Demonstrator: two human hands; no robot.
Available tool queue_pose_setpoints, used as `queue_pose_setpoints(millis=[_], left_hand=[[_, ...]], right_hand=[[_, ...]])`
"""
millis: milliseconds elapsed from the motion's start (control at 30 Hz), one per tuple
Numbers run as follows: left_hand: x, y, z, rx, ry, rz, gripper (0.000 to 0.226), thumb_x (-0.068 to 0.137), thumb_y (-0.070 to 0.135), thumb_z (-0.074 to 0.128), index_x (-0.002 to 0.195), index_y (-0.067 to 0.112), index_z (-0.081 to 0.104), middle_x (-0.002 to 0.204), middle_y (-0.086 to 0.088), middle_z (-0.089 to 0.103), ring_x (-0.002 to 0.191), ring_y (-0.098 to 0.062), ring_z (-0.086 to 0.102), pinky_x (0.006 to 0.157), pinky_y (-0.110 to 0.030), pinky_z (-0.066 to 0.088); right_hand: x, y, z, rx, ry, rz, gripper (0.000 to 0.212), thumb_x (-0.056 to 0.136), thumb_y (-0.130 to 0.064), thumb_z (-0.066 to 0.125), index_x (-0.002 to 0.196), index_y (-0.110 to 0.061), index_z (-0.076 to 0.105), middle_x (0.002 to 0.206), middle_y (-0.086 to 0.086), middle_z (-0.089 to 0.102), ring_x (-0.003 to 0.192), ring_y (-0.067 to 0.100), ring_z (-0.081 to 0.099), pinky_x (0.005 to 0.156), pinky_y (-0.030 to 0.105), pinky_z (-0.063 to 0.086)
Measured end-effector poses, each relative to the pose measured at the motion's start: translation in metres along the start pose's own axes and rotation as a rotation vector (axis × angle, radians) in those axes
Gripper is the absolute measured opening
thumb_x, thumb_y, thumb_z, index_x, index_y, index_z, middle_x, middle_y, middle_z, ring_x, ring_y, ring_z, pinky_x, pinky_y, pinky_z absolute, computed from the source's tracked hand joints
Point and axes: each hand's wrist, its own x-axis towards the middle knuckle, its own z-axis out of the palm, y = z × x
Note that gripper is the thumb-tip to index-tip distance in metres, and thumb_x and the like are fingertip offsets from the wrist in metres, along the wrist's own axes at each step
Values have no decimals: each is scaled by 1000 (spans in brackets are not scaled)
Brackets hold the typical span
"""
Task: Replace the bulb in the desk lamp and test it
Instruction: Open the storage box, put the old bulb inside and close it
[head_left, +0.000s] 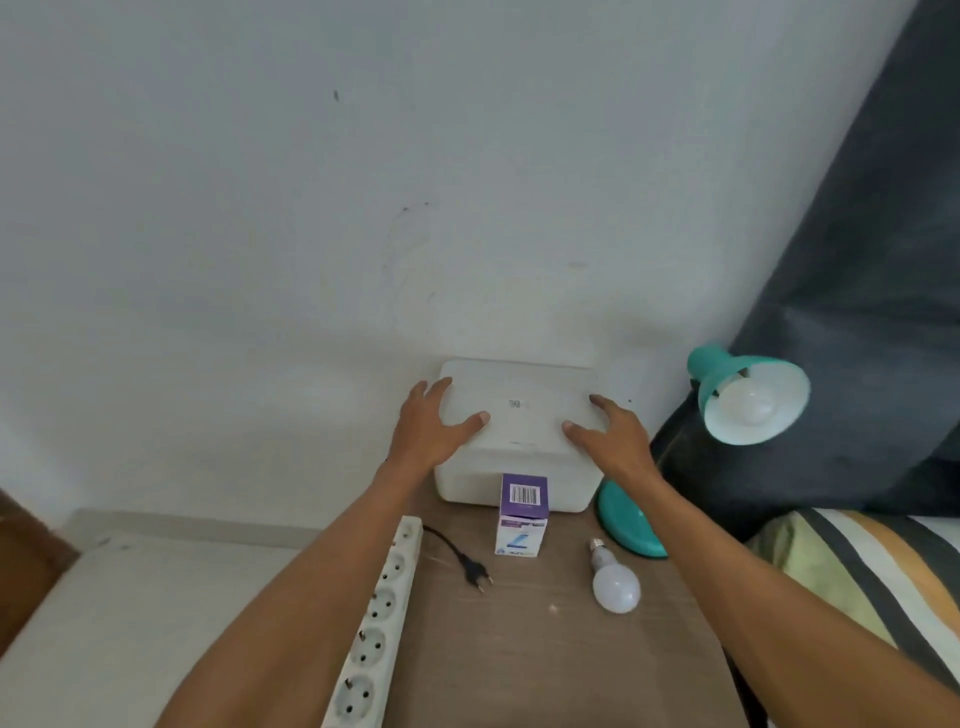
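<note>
Left hand: left hand (434, 423) lies on the left part of the white box lid, fingers spread wide, thumb pointing right across the top; it grips nothing.
Right hand: right hand (608, 434) lies on the right part of the same lid, fingers spread wide, thumb pointing left; it grips nothing.
White box: white box (519, 415) stands at the far edge of the table, against the wall; both hands touch its top, one at each side, with a small grey mark on the lid between them.
Desk lamp: desk lamp (748, 397) stands to the right of the white box. Teal shade is tilted toward the viewer, with a white bulb seated inside it. Teal round base rests on the table, near right of the box, partly hidden by the right forearm.
Loose bulb: loose bulb (614, 577) lies on its side on the table, near the lamp base, screw cap pointing far, globe pointing near.
Bulb carton: bulb carton (523, 514) stands upright just in front of the white box, purple top with a barcode, white front.
Plug: black plug (477, 571) lies on the table between the power strip and the carton, in no socket; its cable runs far and left.
Power strip: white power strip (379, 618) lies along the left edge of the table, sockets upward.
Table: wooden table (519, 665) carries all the above items.
Right side: dark cushion (857, 312) leans behind the lamp; striped bedding (872, 566) lies near right.
</note>
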Motion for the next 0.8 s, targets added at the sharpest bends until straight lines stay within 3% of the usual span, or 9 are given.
queue_pose_setpoints(millis=[100,267,567,800], left_hand=[[4,-4,5,-120,-46,-7,96,81,58,77,158,20,33,163,-5,34,148,-23,35,120,-36,30],[6,-6,10,-172,-15,-3,96,81,52,81,158,17,34,162,-4,36,148,-22,36,122,-40,30],[5,7,3,-165,-3,-1,95,82,48,81,157,11,35,161,-5,38,147,-23,37,121,-37,31],[-6,29,-17,-145,51,55,93,84,43,82,157,8,35,161,-7,37,147,-24,36,113,-25,27]], right_hand=[[9,1,6,3,-6,9,77,84,-44,73,149,-18,41,152,8,44,138,26,42,113,40,35],[12,0,13,17,42,1,75,86,-38,72,150,-14,41,153,7,44,140,25,40,113,35,30],[10,-8,6,11,51,-3,75,86,-38,72,149,-14,41,154,9,41,142,26,37,118,39,29],[3,-28,-4,17,69,-30,76,86,-41,71,151,-18,38,156,9,38,141,29,37,116,43,32]])
